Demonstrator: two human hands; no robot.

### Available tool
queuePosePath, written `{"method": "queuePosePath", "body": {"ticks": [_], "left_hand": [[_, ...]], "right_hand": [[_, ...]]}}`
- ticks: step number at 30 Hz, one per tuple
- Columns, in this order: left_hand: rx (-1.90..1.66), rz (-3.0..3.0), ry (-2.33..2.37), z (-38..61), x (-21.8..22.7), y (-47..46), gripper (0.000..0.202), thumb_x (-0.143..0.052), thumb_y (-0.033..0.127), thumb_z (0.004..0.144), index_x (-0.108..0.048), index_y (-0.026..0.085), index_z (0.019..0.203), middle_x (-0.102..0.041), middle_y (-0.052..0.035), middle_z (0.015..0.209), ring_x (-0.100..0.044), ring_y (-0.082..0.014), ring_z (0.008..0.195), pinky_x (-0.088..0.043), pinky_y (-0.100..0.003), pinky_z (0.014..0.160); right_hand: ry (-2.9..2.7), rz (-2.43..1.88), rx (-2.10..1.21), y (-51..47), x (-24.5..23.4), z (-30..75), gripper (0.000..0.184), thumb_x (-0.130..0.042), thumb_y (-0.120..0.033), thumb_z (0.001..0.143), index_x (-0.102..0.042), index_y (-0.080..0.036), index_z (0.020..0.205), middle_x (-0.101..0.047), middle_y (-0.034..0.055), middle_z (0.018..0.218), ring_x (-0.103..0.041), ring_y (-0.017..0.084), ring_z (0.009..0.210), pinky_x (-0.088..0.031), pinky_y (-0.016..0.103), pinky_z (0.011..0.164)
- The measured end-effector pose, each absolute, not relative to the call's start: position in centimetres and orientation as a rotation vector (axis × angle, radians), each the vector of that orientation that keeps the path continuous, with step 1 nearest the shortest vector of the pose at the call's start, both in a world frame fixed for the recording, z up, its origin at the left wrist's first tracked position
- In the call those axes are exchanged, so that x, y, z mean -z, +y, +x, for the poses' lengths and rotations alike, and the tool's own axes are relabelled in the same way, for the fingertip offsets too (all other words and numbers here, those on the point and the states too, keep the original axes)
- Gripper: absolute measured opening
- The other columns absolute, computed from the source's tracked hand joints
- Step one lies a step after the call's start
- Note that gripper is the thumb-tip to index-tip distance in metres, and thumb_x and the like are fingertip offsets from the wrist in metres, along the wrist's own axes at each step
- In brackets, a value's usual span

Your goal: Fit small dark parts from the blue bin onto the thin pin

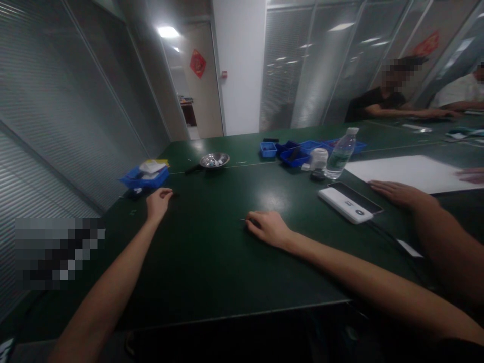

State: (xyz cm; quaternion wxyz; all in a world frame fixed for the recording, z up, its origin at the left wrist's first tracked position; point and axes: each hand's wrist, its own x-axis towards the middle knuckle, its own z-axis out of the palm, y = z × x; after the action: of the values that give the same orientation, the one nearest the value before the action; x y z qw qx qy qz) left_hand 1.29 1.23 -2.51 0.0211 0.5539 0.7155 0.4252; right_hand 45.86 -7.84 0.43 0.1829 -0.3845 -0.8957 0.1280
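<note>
My left hand rests on the dark green table with its fingers curled into a pinch. A tiny dark item lies at its fingertips, too small to name. A blue tray holding white and yellow pieces stands just beyond it. My right hand lies closed on the table near the middle. A thin dark tip pokes out to the left of its fingers; I cannot make out what it is.
A metal bowl sits behind, several blue trays further right. A water bottle, a white jar, a white power bank and a white sheet lie to the right. A co-worker's hand rests flat there. Two people sit far right.
</note>
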Motion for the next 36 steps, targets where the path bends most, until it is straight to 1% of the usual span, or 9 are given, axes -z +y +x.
{"method": "queuePosePath", "body": {"ticks": [3,5,10,13,15,19,23,33,36], "left_hand": [[-1.344,1.660,2.225,0.8,2.6,1.4,0.027,-0.067,0.031,0.081,-0.075,0.017,0.103,-0.075,-0.0083,0.095,-0.069,-0.0226,0.086,-0.053,-0.032,0.085],[-1.358,1.635,2.212,0.7,2.7,1.4,0.029,-0.068,0.031,0.081,-0.075,0.016,0.104,-0.075,-0.0096,0.095,-0.070,-0.0230,0.087,-0.054,-0.033,0.085],[-1.410,1.578,2.129,0.9,2.9,1.5,0.035,-0.067,0.030,0.081,-0.073,0.011,0.109,-0.075,-0.0113,0.092,-0.071,-0.0203,0.078,-0.058,-0.030,0.074],[-1.426,1.551,2.101,1.0,2.9,1.6,0.036,-0.068,0.030,0.080,-0.072,0.009,0.109,-0.074,-0.0113,0.090,-0.071,-0.0198,0.076,-0.058,-0.029,0.072],[-1.432,1.548,2.118,1.0,2.7,1.6,0.034,-0.069,0.030,0.079,-0.074,0.010,0.106,-0.074,-0.0111,0.089,-0.071,-0.0208,0.078,-0.057,-0.031,0.075],[-1.393,1.572,2.247,1.2,2.6,1.6,0.032,-0.073,0.036,0.076,-0.077,0.016,0.100,-0.075,-0.0096,0.096,-0.069,-0.0235,0.087,-0.054,-0.034,0.084],[-1.332,1.560,2.270,1.6,3.1,1.8,0.033,-0.073,0.041,0.076,-0.078,0.021,0.101,-0.075,-0.0070,0.090,-0.068,-0.0241,0.084,-0.052,-0.034,0.081],[-1.278,1.507,2.272,1.2,3.7,2.4,0.030,-0.074,0.038,0.075,-0.078,0.021,0.100,-0.076,-0.0067,0.093,-0.069,-0.0249,0.086,-0.051,-0.035,0.083],[-1.270,1.470,2.267,0.8,3.8,2.6,0.029,-0.075,0.036,0.074,-0.078,0.021,0.098,-0.076,-0.0069,0.095,-0.070,-0.0252,0.089,-0.051,-0.036,0.087]], "right_hand": [[-2.527,-1.084,-0.361,-7.9,-0.6,45.8,0.026,-0.046,-0.035,0.101,-0.066,-0.020,0.108,-0.070,0.0042,0.092,-0.060,0.013,0.072,-0.039,0.024,0.065],[-2.532,-1.087,-0.362,-7.9,-0.6,45.8,0.027,-0.046,-0.036,0.101,-0.066,-0.020,0.109,-0.070,0.0044,0.092,-0.061,0.013,0.072,-0.039,0.024,0.065],[-2.532,-1.082,-0.320,-7.8,-0.3,45.9,0.026,-0.046,-0.035,0.101,-0.066,-0.020,0.109,-0.070,0.0044,0.092,-0.061,0.014,0.073,-0.039,0.025,0.065],[-2.534,-1.076,-0.337,-7.7,-0.3,45.9,0.027,-0.046,-0.036,0.101,-0.066,-0.020,0.110,-0.070,0.0041,0.093,-0.061,0.013,0.072,-0.039,0.024,0.064],[-2.537,-1.072,-0.340,-7.7,-0.3,45.9,0.027,-0.046,-0.036,0.101,-0.066,-0.021,0.110,-0.070,0.0038,0.093,-0.061,0.013,0.072,-0.039,0.024,0.064],[-2.538,-1.071,-0.329,-7.8,-0.5,45.9,0.027,-0.045,-0.035,0.101,-0.066,-0.021,0.110,-0.070,0.0039,0.094,-0.062,0.013,0.074,-0.039,0.024,0.064],[-2.552,-1.080,-0.318,-7.9,-0.8,45.9,0.026,-0.046,-0.036,0.101,-0.066,-0.020,0.106,-0.070,0.0040,0.091,-0.060,0.013,0.071,-0.037,0.025,0.063],[-2.551,-1.076,-0.305,-7.8,-0.4,45.8,0.027,-0.045,-0.036,0.101,-0.066,-0.021,0.107,-0.070,0.0039,0.093,-0.061,0.014,0.073,-0.038,0.025,0.064],[-2.554,-1.073,-0.330,-7.8,-0.6,45.8,0.027,-0.045,-0.036,0.101,-0.066,-0.020,0.109,-0.070,0.0045,0.094,-0.061,0.014,0.073,-0.039,0.025,0.064]]}}
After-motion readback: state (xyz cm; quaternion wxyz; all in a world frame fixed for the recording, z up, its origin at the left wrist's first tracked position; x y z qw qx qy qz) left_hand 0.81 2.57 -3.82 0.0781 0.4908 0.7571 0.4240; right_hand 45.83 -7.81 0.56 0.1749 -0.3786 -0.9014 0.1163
